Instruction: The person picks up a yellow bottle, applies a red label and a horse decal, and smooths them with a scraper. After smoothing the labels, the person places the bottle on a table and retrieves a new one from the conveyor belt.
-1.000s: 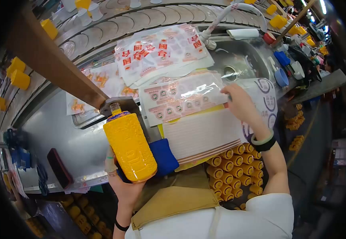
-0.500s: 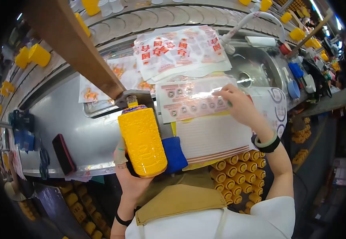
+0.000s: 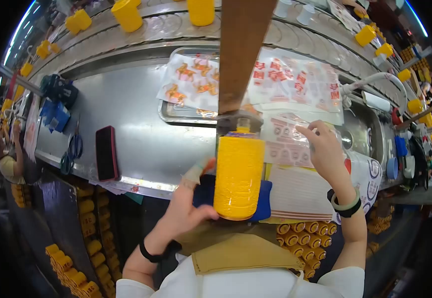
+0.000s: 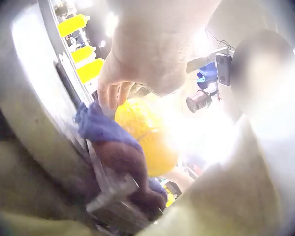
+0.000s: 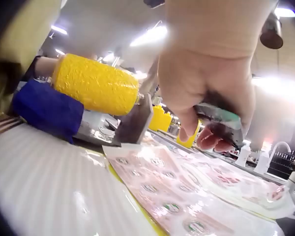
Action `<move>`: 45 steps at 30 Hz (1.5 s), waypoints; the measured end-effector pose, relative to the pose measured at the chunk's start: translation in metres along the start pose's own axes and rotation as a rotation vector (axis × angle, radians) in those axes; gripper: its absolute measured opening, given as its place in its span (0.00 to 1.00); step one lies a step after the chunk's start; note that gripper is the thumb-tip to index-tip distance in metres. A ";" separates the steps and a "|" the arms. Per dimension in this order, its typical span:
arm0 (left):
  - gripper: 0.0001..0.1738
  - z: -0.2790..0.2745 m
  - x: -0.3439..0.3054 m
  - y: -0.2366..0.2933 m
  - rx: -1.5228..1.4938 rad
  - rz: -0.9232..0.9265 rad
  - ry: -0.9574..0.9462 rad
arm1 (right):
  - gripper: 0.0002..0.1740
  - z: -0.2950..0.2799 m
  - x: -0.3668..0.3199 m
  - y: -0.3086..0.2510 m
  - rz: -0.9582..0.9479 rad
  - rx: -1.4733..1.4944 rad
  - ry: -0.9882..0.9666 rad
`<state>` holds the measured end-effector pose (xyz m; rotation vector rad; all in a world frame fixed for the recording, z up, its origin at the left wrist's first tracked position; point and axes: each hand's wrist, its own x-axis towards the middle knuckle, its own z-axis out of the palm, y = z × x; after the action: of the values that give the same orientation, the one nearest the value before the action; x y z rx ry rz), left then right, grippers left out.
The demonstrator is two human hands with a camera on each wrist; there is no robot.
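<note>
Clasps a yellow embossed bottle by its base in the left hand, thumb curled against the bottom edge, taped forefinger lifted beside the bottle's left flank. Holds it stretched away from the palm, neck forward, mouth right at a metal bracket at the foot of a wooden beam, body over a blue cloth pad just right of the grip. Pinches a small green-grey tool in the right hand, fingers curled round it, above a clear sheet of round seal stickers lying right of the bottle's neck, clear of the bottle itself. Beyond that hand, sheets of red-character labels; beneath its wrist, a striped paper stack. Left of the gripping hand, on the steel counter, a red-edged phone and scissors. Cannot tell from either wrist view whether the tool's tip touches the sticker sheet.
</note>
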<state>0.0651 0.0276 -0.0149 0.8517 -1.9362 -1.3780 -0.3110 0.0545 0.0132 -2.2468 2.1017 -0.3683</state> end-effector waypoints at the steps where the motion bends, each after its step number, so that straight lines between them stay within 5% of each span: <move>1: 0.47 -0.010 0.011 0.000 0.046 0.044 0.076 | 0.32 -0.001 0.002 -0.010 -0.010 0.007 -0.003; 5: 0.24 -0.043 0.082 -0.021 0.512 0.082 0.286 | 0.29 -0.004 -0.001 -0.055 0.050 0.250 0.029; 9: 0.08 -0.052 0.155 -0.059 0.675 0.261 0.208 | 0.21 0.006 -0.018 -0.091 0.050 0.336 0.104; 13: 0.06 -0.045 0.201 -0.090 0.889 0.260 0.161 | 0.17 0.009 -0.037 -0.112 0.137 0.479 0.142; 19: 0.05 -0.040 0.211 -0.071 1.245 0.229 -0.129 | 0.15 0.006 -0.053 -0.114 0.210 0.488 0.216; 23: 0.05 -0.043 0.204 -0.082 1.326 0.249 -0.104 | 0.15 0.007 -0.052 -0.115 0.192 0.473 0.245; 26: 0.06 -0.049 0.198 -0.091 1.235 0.334 0.055 | 0.15 0.004 -0.049 -0.120 0.194 0.509 0.239; 29: 0.05 -0.054 0.184 -0.082 1.063 0.173 0.272 | 0.15 0.003 -0.045 -0.120 0.179 0.536 0.245; 32: 0.15 -0.058 0.161 -0.049 0.371 -0.025 0.435 | 0.15 -0.002 -0.036 -0.117 0.166 0.567 0.257; 35: 0.19 -0.053 0.132 -0.018 -0.046 -0.062 0.459 | 0.14 -0.012 -0.017 -0.122 0.160 0.649 0.242; 39: 0.19 -0.032 0.099 0.029 -0.204 -0.036 0.494 | 0.15 -0.016 0.013 -0.140 0.004 0.693 0.253; 45: 0.20 0.007 0.061 0.064 -0.412 -0.035 0.465 | 0.29 -0.030 0.022 -0.159 -0.063 0.775 0.187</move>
<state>0.0128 -0.0006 0.0508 0.9041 -1.2397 -1.3824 -0.1606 0.0488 0.0765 -1.8438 1.5413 -1.1899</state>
